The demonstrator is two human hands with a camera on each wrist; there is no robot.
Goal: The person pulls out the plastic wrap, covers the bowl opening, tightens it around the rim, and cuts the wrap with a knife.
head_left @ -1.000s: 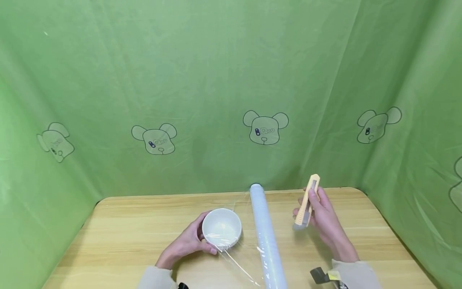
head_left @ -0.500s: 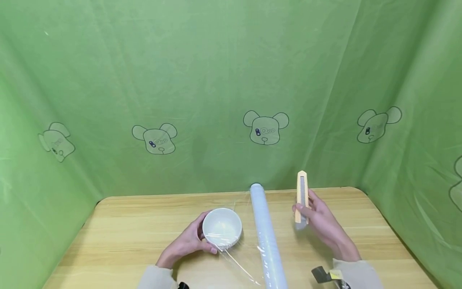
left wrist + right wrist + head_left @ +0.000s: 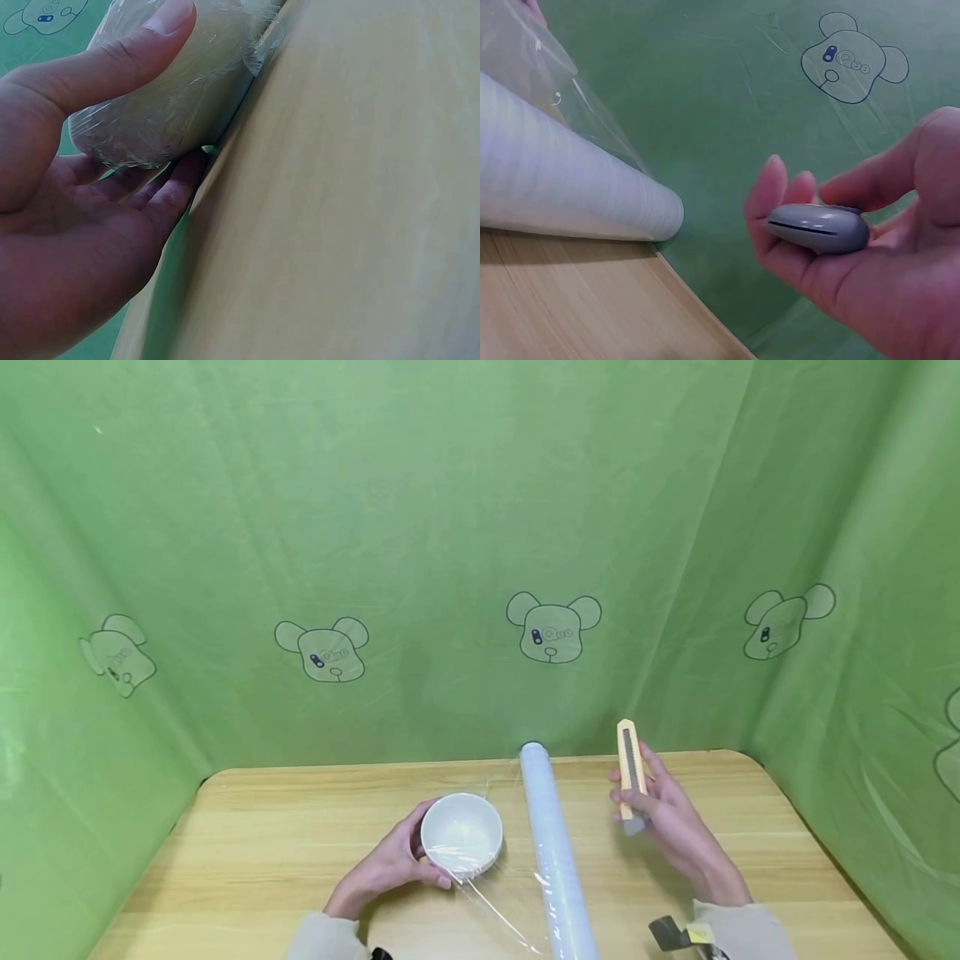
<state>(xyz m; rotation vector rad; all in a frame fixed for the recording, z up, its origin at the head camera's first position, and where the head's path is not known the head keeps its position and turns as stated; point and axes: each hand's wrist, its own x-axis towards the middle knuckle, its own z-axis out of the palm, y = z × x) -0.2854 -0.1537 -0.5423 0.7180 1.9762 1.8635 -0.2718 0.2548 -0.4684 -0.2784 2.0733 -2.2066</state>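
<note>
A white bowl (image 3: 459, 831) stands on the wooden table, its outside wrapped in clear film that shows crinkled in the left wrist view. My left hand (image 3: 390, 864) grips the bowl's left side, thumb at the front, fingers round the back. From the bowl, a sheet of cling film (image 3: 506, 885) stretches right to its long roll (image 3: 555, 852), which lies lengthwise on the table. Right of the roll, my right hand (image 3: 671, 818) holds a pale orange utility knife (image 3: 630, 768), thumb on its front. Its grey end (image 3: 821, 227) faces the right wrist camera, with no blade showing there.
Green cloth with printed bear heads (image 3: 551, 631) hangs behind the table (image 3: 262, 852) and along both sides. The roll's far end reaches the table's back edge. A dark wrist mount with a yellow tab (image 3: 699, 933) sits by the right sleeve.
My right hand has turned the utility knife from a rightward slant to nearly upright, leaning slightly left, and its thumb has shifted down toward the grey end. The left hand, bowl and roll stay put.
</note>
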